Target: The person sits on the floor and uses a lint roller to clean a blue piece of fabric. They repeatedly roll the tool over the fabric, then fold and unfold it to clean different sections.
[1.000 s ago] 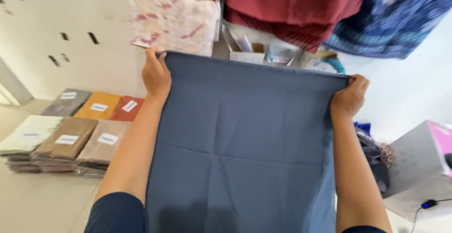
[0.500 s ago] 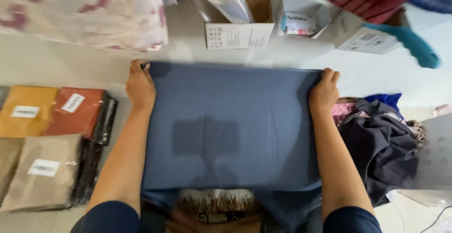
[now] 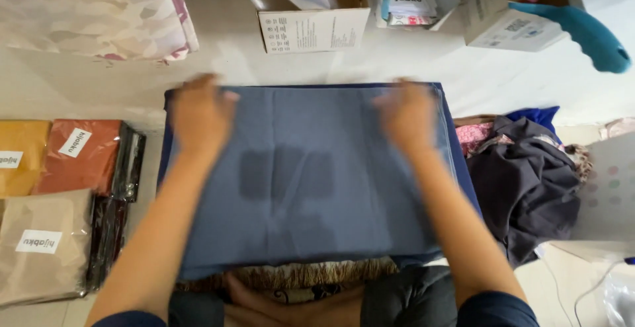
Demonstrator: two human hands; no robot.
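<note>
Your left hand (image 3: 198, 117) and right hand (image 3: 409, 117) lie open, flat on the blue cloth (image 3: 311, 181); bare floor (image 3: 423, 62) at 12 o'clock.

Matt, finely woven blue-grey cloth (image 3: 311, 175), smooth and nearly free of creases, with a darker patch showing through at its middle. Bare skin of left hand (image 3: 198, 119) and right hand (image 3: 410, 117) pressed flat on it, both blurred. Left of the cloth, glossy clear plastic sleeves over folded fabric packs (image 3: 73, 195) in orange, rust and tan, each with a white paper label. Beyond the cloth, plain matt cardboard box (image 3: 314, 29) with a printed paper face. Right of the cloth, crumpled dark fabric heap (image 3: 529, 188), soft and dull. Further right and beyond, smooth teal plastic handle (image 3: 582, 33). Pale, faintly sheeny floor (image 3: 503, 82) beneath.
</note>
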